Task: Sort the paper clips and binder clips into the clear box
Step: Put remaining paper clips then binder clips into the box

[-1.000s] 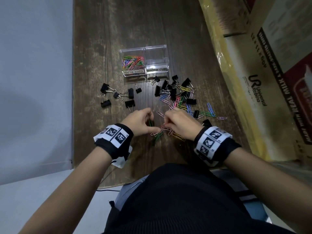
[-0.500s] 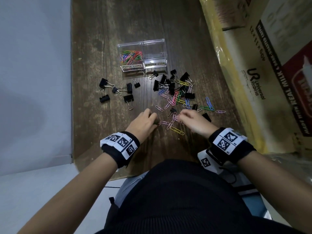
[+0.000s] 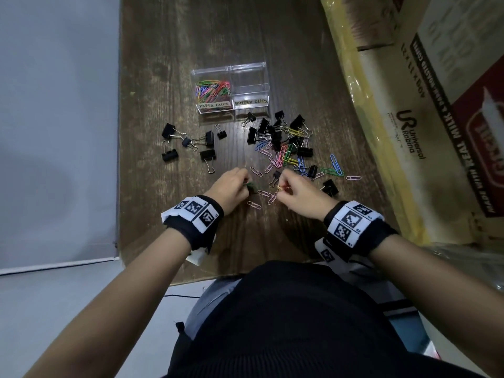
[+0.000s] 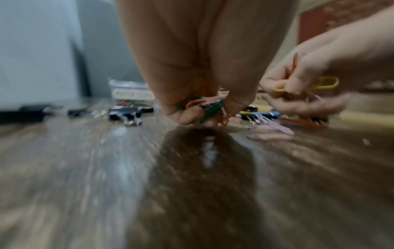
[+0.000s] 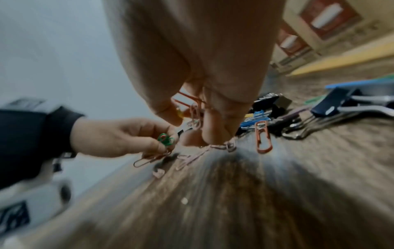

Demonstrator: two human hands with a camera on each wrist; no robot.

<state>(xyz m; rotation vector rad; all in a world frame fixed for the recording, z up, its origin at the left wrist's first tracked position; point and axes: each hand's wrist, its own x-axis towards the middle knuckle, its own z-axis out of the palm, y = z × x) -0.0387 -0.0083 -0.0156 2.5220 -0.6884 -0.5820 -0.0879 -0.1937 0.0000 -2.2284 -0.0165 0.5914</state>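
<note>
The clear box [image 3: 264,77] stands at the back of the wooden table; its left compartment holds coloured paper clips [image 3: 212,90], and the right one, labelled binder clips, holds nothing. Loose paper clips [image 3: 279,156] and black binder clips [image 3: 268,129] lie mixed in front of it. My left hand [image 3: 244,184] grips a small bunch of green and pink paper clips [image 4: 202,104] just above the table. Close beside it, my right hand [image 3: 282,186] pinches a yellow paper clip [image 4: 326,82] together with pink ones [image 5: 194,111].
Several more binder clips [image 3: 188,143] lie apart to the left of the pile. Large cardboard boxes [image 3: 425,118] wall off the table's right side. The table's left edge [image 3: 120,159] borders a grey surface. Pink clips [image 3: 253,205] lie between my hands.
The yellow paper clip that lay near my right hand is off the table and now pinched in it. Both hands have shifted slightly forward toward the pile.
</note>
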